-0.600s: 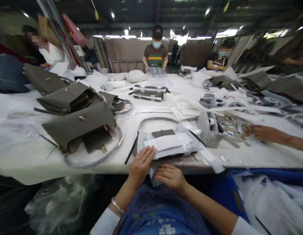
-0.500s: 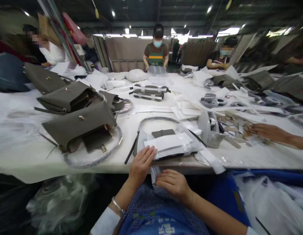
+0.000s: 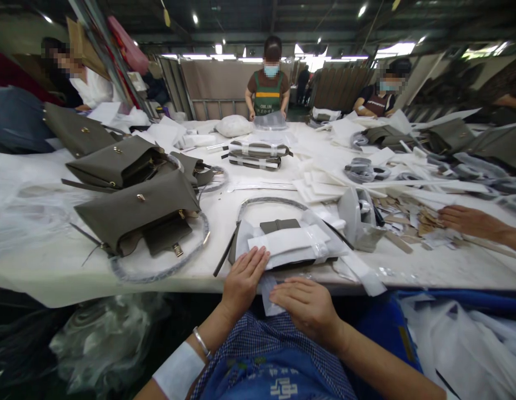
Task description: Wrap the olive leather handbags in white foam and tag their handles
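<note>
My left hand (image 3: 242, 279) lies flat, fingers stretched out, on the near end of a grey bag wrapped in white foam sheet and clear film (image 3: 289, 244) at the table's front edge. My right hand (image 3: 306, 304) is just below that edge, its fingers closed on a small flap of white wrapping (image 3: 267, 294) that hangs down from the bag. A thin grey strap (image 3: 270, 201) arcs behind the wrapped bag.
Three olive-grey handbags (image 3: 136, 214) lie to the left on the white table (image 3: 49, 272). A grey tape dispenser (image 3: 357, 219) and paper scraps sit to the right, where another person's hand (image 3: 470, 221) rests. Other people work at the far side. Plastic bags hang below the table.
My right hand has shifted slightly up and right along the hanging flap of wrapping. My left hand has stayed flat on the wrapped bag. The view tilted a little.
</note>
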Motion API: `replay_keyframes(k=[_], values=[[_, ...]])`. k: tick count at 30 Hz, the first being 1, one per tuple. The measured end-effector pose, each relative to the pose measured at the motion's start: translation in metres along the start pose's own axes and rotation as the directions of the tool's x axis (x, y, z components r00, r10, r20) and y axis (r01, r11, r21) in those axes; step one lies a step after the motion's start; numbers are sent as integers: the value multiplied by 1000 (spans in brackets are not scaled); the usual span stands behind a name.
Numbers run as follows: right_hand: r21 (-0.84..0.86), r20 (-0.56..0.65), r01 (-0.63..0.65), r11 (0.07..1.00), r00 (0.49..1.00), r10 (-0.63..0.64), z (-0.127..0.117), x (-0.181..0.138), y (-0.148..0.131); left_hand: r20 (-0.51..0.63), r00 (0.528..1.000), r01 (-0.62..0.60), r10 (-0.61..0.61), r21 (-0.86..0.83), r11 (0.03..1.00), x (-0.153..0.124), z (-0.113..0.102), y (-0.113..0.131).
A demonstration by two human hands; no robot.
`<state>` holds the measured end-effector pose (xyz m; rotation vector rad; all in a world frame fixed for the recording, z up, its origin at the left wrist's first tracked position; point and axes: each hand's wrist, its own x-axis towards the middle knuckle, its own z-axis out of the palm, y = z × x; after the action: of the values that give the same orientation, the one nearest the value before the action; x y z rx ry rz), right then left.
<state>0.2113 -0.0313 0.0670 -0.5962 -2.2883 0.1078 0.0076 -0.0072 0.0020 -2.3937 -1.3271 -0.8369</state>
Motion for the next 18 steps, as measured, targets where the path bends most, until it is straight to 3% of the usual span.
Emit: replay_keyframes(k=[6, 13, 18], values=[[-37, -25, -99, 994, 995, 98, -4, 36, 19, -27, 999, 27, -27, -18, 999, -1, -1, 4], [-59, -81, -328, 943, 943, 323, 15, 64, 45, -216, 976, 9, -42, -155, 988, -9, 7, 1], [-147, 55, -434, 889, 894, 446, 31, 75, 61, -238, 971, -14, -39, -216, 976, -11, 8, -6]])
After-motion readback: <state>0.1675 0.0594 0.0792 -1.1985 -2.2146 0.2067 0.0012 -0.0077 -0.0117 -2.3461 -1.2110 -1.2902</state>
